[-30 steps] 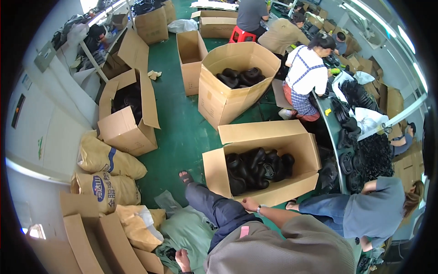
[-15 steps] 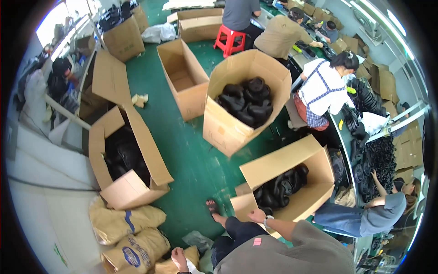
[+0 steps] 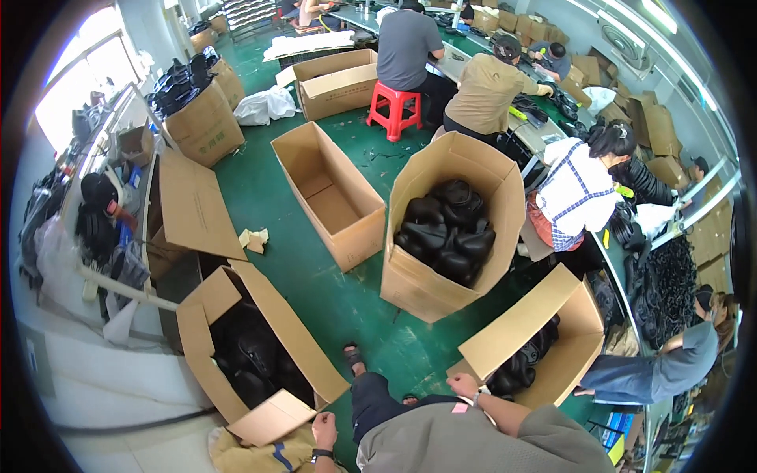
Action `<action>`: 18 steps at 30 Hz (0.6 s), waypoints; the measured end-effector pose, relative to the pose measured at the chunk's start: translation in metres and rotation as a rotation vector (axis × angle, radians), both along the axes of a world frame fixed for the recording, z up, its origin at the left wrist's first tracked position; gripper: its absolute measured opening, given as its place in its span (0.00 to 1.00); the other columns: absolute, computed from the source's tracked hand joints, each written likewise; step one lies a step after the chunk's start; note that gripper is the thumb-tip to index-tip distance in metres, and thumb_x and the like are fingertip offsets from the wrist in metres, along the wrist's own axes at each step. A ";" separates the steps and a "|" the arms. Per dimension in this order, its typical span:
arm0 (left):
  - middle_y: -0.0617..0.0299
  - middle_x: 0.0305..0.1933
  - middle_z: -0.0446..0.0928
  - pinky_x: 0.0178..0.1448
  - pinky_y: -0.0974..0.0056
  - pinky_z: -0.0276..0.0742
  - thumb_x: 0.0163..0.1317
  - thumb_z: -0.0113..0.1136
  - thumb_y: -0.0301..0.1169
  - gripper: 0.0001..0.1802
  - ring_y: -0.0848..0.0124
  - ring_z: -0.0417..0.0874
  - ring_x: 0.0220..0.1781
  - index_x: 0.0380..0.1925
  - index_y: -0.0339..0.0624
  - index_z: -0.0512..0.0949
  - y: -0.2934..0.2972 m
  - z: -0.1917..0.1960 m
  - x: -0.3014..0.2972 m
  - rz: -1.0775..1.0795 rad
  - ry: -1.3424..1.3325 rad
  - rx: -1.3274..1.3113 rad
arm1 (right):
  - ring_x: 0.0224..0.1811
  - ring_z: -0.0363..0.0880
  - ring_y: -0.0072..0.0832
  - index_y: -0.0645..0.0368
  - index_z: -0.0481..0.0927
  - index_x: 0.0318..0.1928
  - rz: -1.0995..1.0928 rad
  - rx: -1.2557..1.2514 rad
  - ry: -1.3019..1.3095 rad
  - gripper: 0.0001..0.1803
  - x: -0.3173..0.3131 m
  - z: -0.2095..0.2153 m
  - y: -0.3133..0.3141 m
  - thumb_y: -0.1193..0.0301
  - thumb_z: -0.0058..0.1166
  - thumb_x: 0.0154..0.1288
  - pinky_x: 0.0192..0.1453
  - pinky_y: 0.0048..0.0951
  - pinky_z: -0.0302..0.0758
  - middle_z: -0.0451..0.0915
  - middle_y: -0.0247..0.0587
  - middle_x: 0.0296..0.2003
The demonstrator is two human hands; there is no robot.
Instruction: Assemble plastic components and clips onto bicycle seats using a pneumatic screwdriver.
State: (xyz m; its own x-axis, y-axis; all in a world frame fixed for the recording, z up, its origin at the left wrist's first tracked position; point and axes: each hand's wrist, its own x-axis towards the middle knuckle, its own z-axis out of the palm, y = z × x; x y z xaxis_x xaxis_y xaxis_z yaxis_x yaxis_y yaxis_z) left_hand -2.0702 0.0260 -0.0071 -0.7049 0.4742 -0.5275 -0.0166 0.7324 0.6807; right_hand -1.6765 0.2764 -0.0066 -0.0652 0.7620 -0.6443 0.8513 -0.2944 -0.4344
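My left hand (image 3: pixel 324 430) hangs low, its fingers curled in with nothing showing in them. It is beside the front flap (image 3: pixel 272 418) of an open cardboard box (image 3: pixel 296 335) holding dark, shiny pieces (image 3: pixel 252 351). I cannot tell whether hand and flap touch. My right hand (image 3: pixel 463 385) is bent in front of my body, fingers curled and no object visible in it. Nearest to it stands another open box (image 3: pixel 579 359) with black, padded, saddle-like pieces (image 3: pixel 520 366). Ahead, a tall open carton (image 3: pixel 430 296) holds several similar black pieces (image 3: pixel 453 229).
A long open carton (image 3: pixel 355 240) stands left of the tall one. Farther back are a red stool (image 3: pixel 393 114) and a white bag (image 3: pixel 268 105). Several people sit or stand along the workbench on the right. A tan sack (image 3: pixel 260 456) lies by the left box.
My view has tilted up and shifted, so the boxes sit lower in the picture. My left hand is now beside the left box's flap, away from the sacks. Both hands stay curled.
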 end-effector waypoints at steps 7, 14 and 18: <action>0.53 0.31 0.85 0.43 0.63 0.79 0.60 0.62 0.38 0.17 0.67 0.85 0.34 0.37 0.32 0.84 0.100 -0.030 -0.149 0.071 -0.105 0.047 | 0.41 0.86 0.46 0.57 0.88 0.36 0.071 0.071 -0.184 0.22 -0.149 0.003 0.122 0.51 0.57 0.56 0.50 0.41 0.81 0.86 0.50 0.35; 0.61 0.25 0.80 0.36 0.68 0.75 0.61 0.58 0.32 0.12 0.74 0.78 0.27 0.34 0.32 0.82 0.204 0.009 -0.273 0.055 -0.156 0.098 | 0.41 0.86 0.45 0.61 0.85 0.42 0.061 0.220 0.045 0.21 -0.404 0.022 0.325 0.55 0.58 0.59 0.48 0.41 0.80 0.86 0.52 0.38; 0.62 0.22 0.80 0.34 0.68 0.75 0.60 0.60 0.34 0.13 0.76 0.78 0.27 0.32 0.32 0.83 0.235 -0.001 -0.359 0.042 -0.152 -0.026 | 0.44 0.84 0.46 0.56 0.85 0.40 0.069 0.190 0.122 0.19 -0.550 -0.007 0.409 0.53 0.58 0.59 0.49 0.43 0.79 0.86 0.49 0.38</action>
State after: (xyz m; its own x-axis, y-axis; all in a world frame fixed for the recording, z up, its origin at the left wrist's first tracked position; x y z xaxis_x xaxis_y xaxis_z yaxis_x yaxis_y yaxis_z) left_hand -2.4290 0.2608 -0.0084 -0.6348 0.4310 -0.6413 -0.1486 0.7464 0.6487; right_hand -2.2264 0.6858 -0.0134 -0.1894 0.8600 -0.4739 0.8044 -0.1408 -0.5772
